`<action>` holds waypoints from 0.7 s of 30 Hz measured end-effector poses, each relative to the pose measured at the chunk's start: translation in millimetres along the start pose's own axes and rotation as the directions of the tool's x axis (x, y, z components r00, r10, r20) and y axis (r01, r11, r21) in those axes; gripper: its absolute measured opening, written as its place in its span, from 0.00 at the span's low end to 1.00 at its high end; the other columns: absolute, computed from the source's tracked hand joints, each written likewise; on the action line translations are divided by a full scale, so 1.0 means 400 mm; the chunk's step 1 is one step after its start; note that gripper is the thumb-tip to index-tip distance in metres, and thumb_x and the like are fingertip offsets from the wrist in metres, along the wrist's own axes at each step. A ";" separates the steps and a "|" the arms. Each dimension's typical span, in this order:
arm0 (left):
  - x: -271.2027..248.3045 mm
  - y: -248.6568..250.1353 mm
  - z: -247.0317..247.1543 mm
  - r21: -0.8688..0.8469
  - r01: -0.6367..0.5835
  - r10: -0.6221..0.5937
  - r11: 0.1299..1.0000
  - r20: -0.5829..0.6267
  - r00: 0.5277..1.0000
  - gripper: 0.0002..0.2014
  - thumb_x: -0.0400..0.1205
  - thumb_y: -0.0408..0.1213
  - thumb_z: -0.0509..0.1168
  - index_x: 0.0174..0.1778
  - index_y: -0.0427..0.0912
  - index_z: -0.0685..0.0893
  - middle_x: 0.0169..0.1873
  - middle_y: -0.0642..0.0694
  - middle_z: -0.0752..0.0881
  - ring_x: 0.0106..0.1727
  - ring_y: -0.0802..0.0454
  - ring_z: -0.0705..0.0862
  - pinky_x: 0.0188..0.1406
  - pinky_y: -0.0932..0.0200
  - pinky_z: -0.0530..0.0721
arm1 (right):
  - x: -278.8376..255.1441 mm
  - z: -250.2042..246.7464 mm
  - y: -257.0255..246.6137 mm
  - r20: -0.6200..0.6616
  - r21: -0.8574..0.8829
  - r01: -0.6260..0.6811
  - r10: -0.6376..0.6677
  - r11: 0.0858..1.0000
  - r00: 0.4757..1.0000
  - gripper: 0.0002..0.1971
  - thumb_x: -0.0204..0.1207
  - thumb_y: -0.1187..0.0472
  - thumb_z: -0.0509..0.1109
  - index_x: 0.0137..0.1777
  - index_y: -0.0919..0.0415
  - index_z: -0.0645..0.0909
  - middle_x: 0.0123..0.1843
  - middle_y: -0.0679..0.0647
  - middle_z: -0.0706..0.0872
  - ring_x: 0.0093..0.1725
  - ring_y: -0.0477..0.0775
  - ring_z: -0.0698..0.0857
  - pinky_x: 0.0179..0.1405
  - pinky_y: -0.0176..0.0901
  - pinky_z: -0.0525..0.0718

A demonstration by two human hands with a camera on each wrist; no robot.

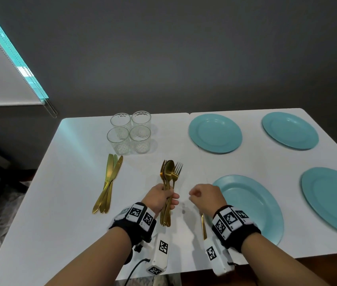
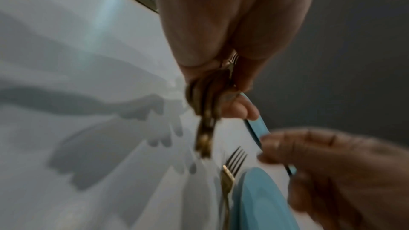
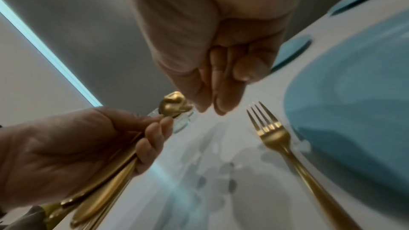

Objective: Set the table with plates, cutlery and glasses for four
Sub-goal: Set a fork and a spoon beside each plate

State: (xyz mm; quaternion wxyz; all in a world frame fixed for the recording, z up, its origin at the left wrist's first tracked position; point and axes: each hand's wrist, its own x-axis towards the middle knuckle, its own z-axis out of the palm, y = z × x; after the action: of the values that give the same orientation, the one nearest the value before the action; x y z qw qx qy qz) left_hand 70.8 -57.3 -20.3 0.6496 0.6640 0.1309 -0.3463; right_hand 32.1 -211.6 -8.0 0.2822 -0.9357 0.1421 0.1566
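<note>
My left hand [image 1: 162, 200] grips a bundle of gold forks and spoons [image 1: 168, 176] by the handles, heads pointing away, above the white table [image 1: 66, 213]. The right wrist view shows that bundle [image 3: 106, 181] from below. My right hand [image 1: 203, 195] hovers just right of it, fingers curled with the thumb against them [image 3: 221, 80], holding nothing. Below it one gold fork [image 3: 274, 134] lies on the table along the left rim of the near-left teal plate [image 1: 252, 205]; only its handle [image 1: 204, 226] shows in the head view. Three more teal plates [image 1: 215, 133] [image 1: 289, 130] [image 1: 330, 201] lie further right.
Several clear glasses [image 1: 129, 133] stand grouped at the back of the table, left of the plates. A pile of gold knives [image 1: 107, 184] lies at the left. The table's near edge runs under my wrists, and a grey wall stands behind the far edge.
</note>
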 end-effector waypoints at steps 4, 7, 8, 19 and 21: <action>-0.009 0.032 0.031 0.107 -0.038 0.028 0.994 0.096 0.995 0.08 0.85 0.28 0.56 0.41 0.41 0.73 0.33 0.44 0.84 0.20 0.61 0.81 0.21 0.68 0.76 | 0.000 -0.047 -0.029 -0.063 -0.024 0.200 -0.201 0.979 0.977 0.13 0.78 0.59 0.65 0.57 0.50 0.87 0.60 0.45 0.88 0.59 0.50 0.84 0.61 0.41 0.80; -0.004 0.050 0.051 0.178 -0.067 0.035 0.982 0.176 0.984 0.09 0.85 0.27 0.57 0.39 0.40 0.77 0.33 0.45 0.84 0.19 0.63 0.79 0.20 0.69 0.75 | 0.002 -0.069 -0.034 -0.020 -0.108 0.254 -0.257 0.961 0.966 0.14 0.79 0.59 0.64 0.59 0.46 0.86 0.61 0.45 0.87 0.61 0.50 0.84 0.59 0.39 0.78; -0.001 0.056 0.057 0.205 -0.074 0.032 0.976 0.200 0.979 0.09 0.85 0.27 0.58 0.40 0.40 0.79 0.33 0.45 0.85 0.19 0.63 0.79 0.20 0.69 0.75 | 0.003 -0.078 -0.032 0.003 -0.134 0.249 -0.251 0.959 0.968 0.15 0.79 0.58 0.63 0.60 0.45 0.86 0.61 0.46 0.87 0.61 0.50 0.83 0.58 0.38 0.78; 0.074 0.182 0.112 0.459 -0.139 0.012 0.877 0.269 0.963 0.08 0.85 0.30 0.58 0.41 0.45 0.73 0.36 0.49 0.86 0.29 0.59 0.80 0.25 0.68 0.76 | 0.141 -0.205 -0.010 0.274 -0.429 0.398 -0.302 0.811 0.913 0.12 0.80 0.55 0.64 0.59 0.48 0.86 0.59 0.52 0.83 0.60 0.55 0.81 0.52 0.46 0.76; 0.099 0.206 0.109 0.455 -0.108 0.007 0.884 0.218 0.976 0.07 0.85 0.33 0.58 0.41 0.45 0.72 0.36 0.48 0.87 0.30 0.57 0.81 0.26 0.67 0.76 | 0.186 -0.235 -0.019 0.294 -0.440 0.403 -0.295 0.802 0.909 0.11 0.77 0.56 0.67 0.56 0.49 0.87 0.57 0.50 0.85 0.59 0.54 0.82 0.49 0.43 0.75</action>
State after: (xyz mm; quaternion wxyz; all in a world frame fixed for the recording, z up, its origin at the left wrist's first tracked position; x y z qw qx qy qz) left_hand 138.3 -119.8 22.2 0.4920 0.7632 -0.0451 -0.4164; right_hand 122.7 -272.6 42.1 0.0725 -0.9641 -0.1089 0.2309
